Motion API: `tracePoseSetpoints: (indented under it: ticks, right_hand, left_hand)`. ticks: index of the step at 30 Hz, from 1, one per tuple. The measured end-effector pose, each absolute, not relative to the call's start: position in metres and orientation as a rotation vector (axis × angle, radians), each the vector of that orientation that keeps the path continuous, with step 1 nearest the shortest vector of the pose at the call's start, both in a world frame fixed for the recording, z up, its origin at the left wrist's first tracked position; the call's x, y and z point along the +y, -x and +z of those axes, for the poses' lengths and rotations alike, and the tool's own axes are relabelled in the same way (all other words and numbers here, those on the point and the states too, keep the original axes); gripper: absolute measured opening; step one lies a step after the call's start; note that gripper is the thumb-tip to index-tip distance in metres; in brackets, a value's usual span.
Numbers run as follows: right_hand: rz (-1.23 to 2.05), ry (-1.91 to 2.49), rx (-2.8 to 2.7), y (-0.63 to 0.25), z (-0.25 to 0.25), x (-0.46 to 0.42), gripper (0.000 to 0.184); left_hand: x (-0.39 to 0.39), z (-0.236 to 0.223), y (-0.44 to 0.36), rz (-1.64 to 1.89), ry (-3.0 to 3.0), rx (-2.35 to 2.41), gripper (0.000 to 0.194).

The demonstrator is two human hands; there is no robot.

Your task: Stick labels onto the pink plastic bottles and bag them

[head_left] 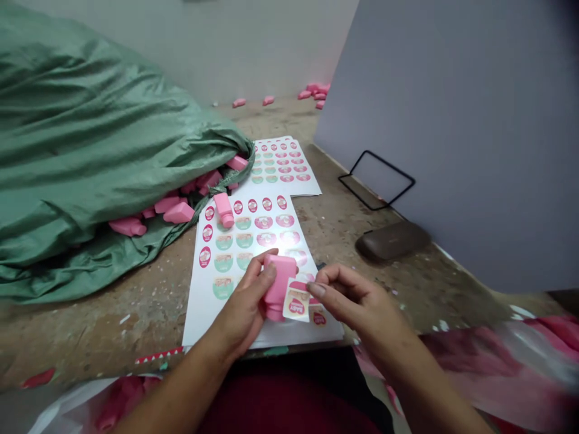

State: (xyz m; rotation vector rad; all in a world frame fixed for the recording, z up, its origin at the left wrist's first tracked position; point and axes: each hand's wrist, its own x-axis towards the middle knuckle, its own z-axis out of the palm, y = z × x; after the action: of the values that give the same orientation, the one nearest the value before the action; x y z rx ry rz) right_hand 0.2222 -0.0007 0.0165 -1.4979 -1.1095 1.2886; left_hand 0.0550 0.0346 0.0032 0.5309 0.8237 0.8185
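A small pink plastic bottle is gripped in my left hand, its neck pointing down toward me. Between thumb and forefinger my right hand pinches a label with red print reading "BABY". The label hangs in front of the bottle's right side; whether it touches the bottle I cannot tell. Beneath both hands lies a white sticker sheet bearing rows of pink and green labels. Another pink bottle rests on that sheet's upper left part.
A green cloth sack spills several pink bottles on the left. More sticker sheets lie behind. To the right are a brown case, a black wire stand and a large grey panel. Further pink bottles lie by the wall.
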Motion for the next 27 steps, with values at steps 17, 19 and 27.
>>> tracePoseSetpoints:
  ticks: [17,19,27]
  right_hand:
    - [1.263,1.477,-1.126,-0.218,0.006,0.005,0.035]
    - [1.263,1.489,-1.128,-0.218,0.005,0.005,0.034]
    - [1.109,1.537,-1.208,-0.214,0.0,0.003,0.029]
  left_hand:
    - [0.021,-0.002,-0.059,0.837,-0.478,0.784,0.05]
    - [0.021,-0.002,-0.059,0.836,-0.481,0.777,0.05]
    - [0.017,-0.003,-0.055,0.786,-0.562,0.785,0.059]
